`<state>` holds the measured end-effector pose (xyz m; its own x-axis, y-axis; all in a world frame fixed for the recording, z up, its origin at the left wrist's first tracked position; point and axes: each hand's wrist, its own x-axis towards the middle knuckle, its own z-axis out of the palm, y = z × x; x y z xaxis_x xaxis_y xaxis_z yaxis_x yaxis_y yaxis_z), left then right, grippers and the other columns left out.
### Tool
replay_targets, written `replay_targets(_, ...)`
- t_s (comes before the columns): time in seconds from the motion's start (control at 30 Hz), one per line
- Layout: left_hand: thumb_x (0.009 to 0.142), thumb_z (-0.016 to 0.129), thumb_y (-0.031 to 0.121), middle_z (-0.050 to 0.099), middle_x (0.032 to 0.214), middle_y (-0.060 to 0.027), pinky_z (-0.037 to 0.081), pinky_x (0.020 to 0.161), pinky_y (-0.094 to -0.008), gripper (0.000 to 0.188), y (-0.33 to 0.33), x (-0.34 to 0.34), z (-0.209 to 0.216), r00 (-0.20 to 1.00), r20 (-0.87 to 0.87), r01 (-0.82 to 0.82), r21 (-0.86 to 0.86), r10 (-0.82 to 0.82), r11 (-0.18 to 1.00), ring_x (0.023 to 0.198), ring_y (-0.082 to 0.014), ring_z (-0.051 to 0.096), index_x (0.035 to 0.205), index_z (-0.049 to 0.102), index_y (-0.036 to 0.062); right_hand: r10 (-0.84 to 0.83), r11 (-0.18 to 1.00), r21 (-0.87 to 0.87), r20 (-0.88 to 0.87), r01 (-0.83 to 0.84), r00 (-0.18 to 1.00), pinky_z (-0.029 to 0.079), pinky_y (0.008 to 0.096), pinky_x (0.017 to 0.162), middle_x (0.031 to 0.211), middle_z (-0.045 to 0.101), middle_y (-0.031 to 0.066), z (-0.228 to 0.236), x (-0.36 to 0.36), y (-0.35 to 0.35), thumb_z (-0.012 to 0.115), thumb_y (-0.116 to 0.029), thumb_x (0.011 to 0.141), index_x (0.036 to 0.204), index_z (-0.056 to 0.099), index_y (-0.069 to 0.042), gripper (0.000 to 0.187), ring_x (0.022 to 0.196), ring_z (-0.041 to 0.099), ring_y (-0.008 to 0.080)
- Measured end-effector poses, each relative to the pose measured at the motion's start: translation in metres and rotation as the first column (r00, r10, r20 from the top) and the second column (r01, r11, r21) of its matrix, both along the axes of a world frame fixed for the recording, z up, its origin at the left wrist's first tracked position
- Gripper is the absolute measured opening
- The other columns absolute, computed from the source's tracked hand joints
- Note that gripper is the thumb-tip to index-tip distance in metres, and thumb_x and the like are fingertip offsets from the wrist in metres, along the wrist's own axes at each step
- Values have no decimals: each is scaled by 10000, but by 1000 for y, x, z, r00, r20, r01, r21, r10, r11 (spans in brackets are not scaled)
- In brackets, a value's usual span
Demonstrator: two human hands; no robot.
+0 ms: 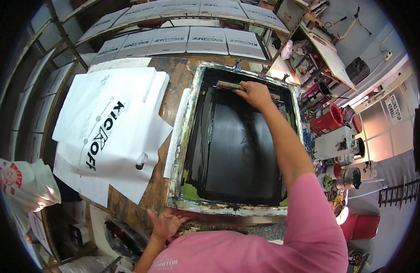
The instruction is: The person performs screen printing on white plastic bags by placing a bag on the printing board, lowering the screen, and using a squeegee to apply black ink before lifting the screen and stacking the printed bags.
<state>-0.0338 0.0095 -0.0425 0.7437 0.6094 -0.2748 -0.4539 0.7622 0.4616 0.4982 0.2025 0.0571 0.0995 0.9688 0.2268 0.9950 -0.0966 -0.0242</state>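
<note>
A screen-printing frame (175, 184) with a paint-stained rim lies flat in front of me, its mesh coated in black ink. Near its far end my right hand (256, 95) grips a squeegee (229, 85) from above; the blade's contact with the mesh is hidden. My left hand (166, 223) is open, palm up, its fingertips by the frame's near left corner. Left of the frame lies an uneven stack of white printed plastic bags (89, 118) with black lettering. A white strip (177, 136) shows along the frame's left edge.
Racks behind the table hold rows of printed white sheets (169, 41). Ink cans, including a red one (327, 117), crowd the right side. Clamps (237, 66) stand at the frame's far edge. Another person in a white shirt (30, 191) is at the left. The wooden table (173, 77) is stained.
</note>
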Motion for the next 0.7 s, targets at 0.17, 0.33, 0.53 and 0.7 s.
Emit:
replay_targets(0.17,779,231,973,568,1406,-286,317,1174,-620,1238,6,6,1,991,128,39,48,-45,998,1354,-440,508,1388,557,-55,-19,989,144,-11,20,1000,532,495,713,866,655,112,-6,-50,-68,679,-439,911,949,613,-108,339,869,676,338)
replay_targets(0.33,758,237,992,611,1359,-276,329,1166,-621,1231,6,8,12,991,131,17,33,-21,999,1318,-437,543,1353,606,-21,-31,1000,-3,-72,31,997,538,499,690,869,640,105,4,-154,-181,702,-434,898,1002,589,-90,377,862,669,332)
replay_targets(0.53,775,252,972,533,1469,-252,258,1209,-611,1170,15,9,13,969,215,97,131,-124,987,1376,-429,490,1422,569,50,-79,992,-109,-203,58,976,532,492,795,927,598,131,87,-246,-291,709,-365,885,1013,589,-62,349,903,629,335)
replay_targets(0.7,717,260,1017,363,1597,-242,207,1216,-629,1255,26,37,127,904,398,12,340,-156,940,1464,-410,373,1553,402,90,-53,969,244,60,37,997,418,520,948,927,586,124,165,-243,-276,707,-348,863,1028,607,-57,349,981,589,312)
